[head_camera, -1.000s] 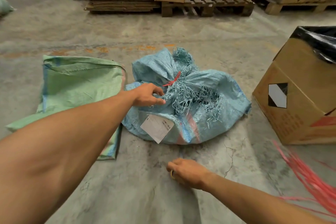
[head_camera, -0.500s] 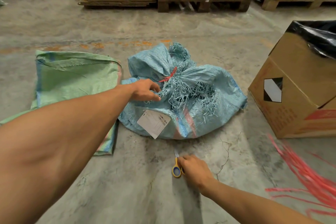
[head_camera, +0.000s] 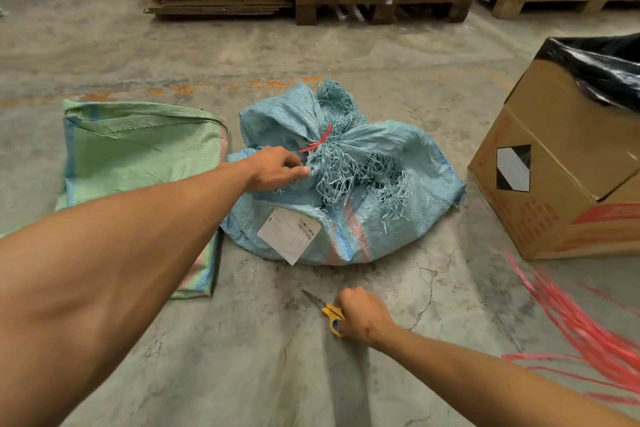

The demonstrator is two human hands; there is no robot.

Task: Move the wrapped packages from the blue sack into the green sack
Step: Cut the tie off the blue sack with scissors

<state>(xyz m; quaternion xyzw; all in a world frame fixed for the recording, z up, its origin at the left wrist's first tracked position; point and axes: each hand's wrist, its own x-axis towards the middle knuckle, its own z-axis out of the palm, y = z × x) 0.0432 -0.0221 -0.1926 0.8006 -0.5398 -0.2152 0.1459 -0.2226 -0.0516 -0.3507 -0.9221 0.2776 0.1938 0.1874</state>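
Note:
A bulging blue woven sack lies on the concrete floor, its frayed neck tied with a red string. A white label is stuck on its front. My left hand pinches the frayed neck just left of the tie. The green sack lies flat to the left, touching the blue one. My right hand is closed around yellow-handled scissors on the floor in front of the blue sack. No wrapped packages are visible.
A cardboard box lined with black plastic stands at the right. Loose red strings lie at the lower right. Wooden pallets with flattened cardboard and boxes line the back.
My right hand has closed on the scissors, which now show their blades and yellow handle. My left hand stays at the blue sack's neck.

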